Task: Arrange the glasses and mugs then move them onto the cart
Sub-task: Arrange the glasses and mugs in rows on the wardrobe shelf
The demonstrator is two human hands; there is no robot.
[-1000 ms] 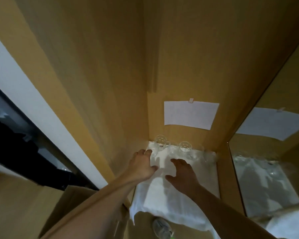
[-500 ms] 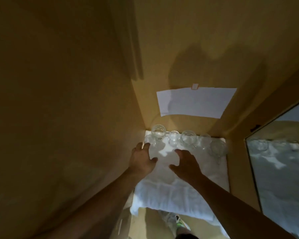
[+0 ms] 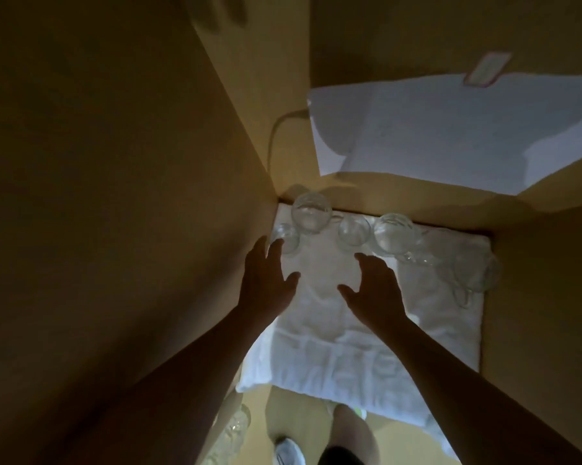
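While both hands hovered over the towel (image 3: 333,347), my left hand (image 3: 266,283) and right hand (image 3: 373,290) stayed spread, gripping nothing, near the glasses (image 3: 311,213).

The clear glasses (image 3: 355,231) along the back of the white cloth (image 3: 333,333) are hard to count in the dim light; those toward the right (image 3: 474,270) blur into the cloth and each other, so whether any has a handle cannot be told; the sheet of paper (image 3: 450,129) on the back wall runs off the right edge and any writing is unreadable; glassware at the bottom left (image 3: 236,427) is smeared and partly behind the left forearm; a shoe (image 3: 287,453) is cut by the lower edge.
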